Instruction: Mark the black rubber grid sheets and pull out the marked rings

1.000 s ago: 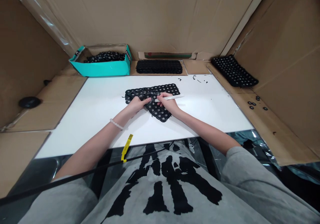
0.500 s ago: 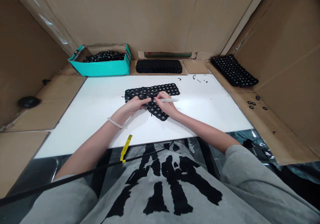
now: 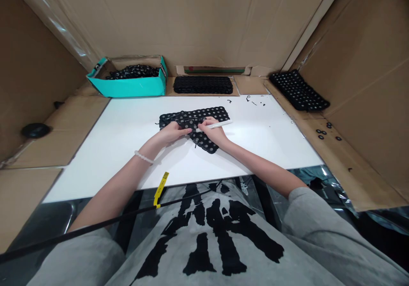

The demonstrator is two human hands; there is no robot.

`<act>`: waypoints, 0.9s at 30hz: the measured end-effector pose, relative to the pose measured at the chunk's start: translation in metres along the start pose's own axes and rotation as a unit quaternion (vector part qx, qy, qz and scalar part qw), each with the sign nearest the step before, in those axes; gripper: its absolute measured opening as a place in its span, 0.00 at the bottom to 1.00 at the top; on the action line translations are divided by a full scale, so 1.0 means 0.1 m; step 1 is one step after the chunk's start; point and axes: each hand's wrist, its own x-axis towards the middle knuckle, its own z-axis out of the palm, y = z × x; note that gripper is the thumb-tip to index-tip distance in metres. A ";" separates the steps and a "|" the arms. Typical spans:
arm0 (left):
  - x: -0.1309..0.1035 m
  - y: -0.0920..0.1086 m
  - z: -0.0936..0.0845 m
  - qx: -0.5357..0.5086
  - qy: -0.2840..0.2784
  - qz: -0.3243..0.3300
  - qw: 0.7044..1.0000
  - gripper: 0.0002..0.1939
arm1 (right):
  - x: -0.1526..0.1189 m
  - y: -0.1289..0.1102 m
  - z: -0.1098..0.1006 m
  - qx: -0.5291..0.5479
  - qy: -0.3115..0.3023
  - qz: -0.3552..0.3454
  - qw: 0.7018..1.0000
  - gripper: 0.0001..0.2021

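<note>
Pen [image 3: 219,124] in right hand [image 3: 213,132], mesh [image 3: 194,115] in left hand [image 3: 171,133]

Gripping the pen between thumb and bent fingers of the right hand, with its tip at the mesh beside the left thumb; impossible to tell whether touching. Pinching the mesh with the left, thumb on top, other fingers partly hidden. Lying on the white table [image 3: 255,145], black and dotted, with one part slanting toward the near edge. Past the far edge, at left, an open turquoise box [image 3: 131,89] with a loose dark heap [image 3: 134,72] inside, dotted, too bunched to count. Just beside, on cardboard [image 3: 252,86], a flat black stack [image 3: 203,85]. At far right, a dotted sheet [image 3: 298,91], with small rings [image 3: 338,138] nearer.
</note>
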 end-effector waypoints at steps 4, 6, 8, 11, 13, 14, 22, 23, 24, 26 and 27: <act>0.04 -0.06 -0.01 0.053 0.010 -0.018 0.998 0.21 | -0.02 -0.02 -0.01 0.000 0.007 0.011 1.000 0.13; 0.04 -0.07 -0.01 0.069 0.013 -0.029 0.997 0.25 | -0.05 -0.02 0.00 -0.006 0.006 0.007 1.000 0.12; 0.03 -0.07 -0.01 0.065 0.012 -0.032 0.997 0.27 | -0.08 -0.02 0.02 -0.020 0.002 -0.008 1.000 0.12; 0.02 -0.04 0.00 0.038 -0.010 -0.025 0.999 0.29 | -0.10 0.01 0.06 -0.047 -0.007 -0.057 0.997 0.12; 0.01 0.00 0.00 0.021 -0.044 -0.026 0.998 0.27 | -0.08 0.04 0.06 -0.058 -0.008 -0.085 0.995 0.11; 0.00 0.01 -0.01 0.017 -0.059 -0.028 0.998 0.26 | -0.06 0.05 0.05 -0.059 -0.007 -0.089 0.994 0.11; -0.04 0.02 0.05 0.085 -0.010 0.063 0.994 0.19 | 0.07 -0.02 -0.10 0.040 -0.035 -0.026 0.998 0.15; -0.04 0.01 0.08 0.078 0.002 0.076 0.994 0.19 | 0.07 -0.03 -0.11 0.060 -0.041 -0.016 0.997 0.15; -0.04 0.00 0.10 0.063 0.009 0.076 0.995 0.19 | 0.07 -0.04 -0.12 0.081 -0.045 0.000 0.996 0.15; -0.03 -0.04 0.13 0.017 0.012 0.043 0.999 0.18 | 0.06 -0.05 -0.13 0.116 -0.050 0.044 0.991 0.14; -0.02 -0.05 0.15 -0.006 0.008 0.022 1.000 0.18 | 0.06 -0.05 -0.14 0.127 -0.050 0.065 0.989 0.14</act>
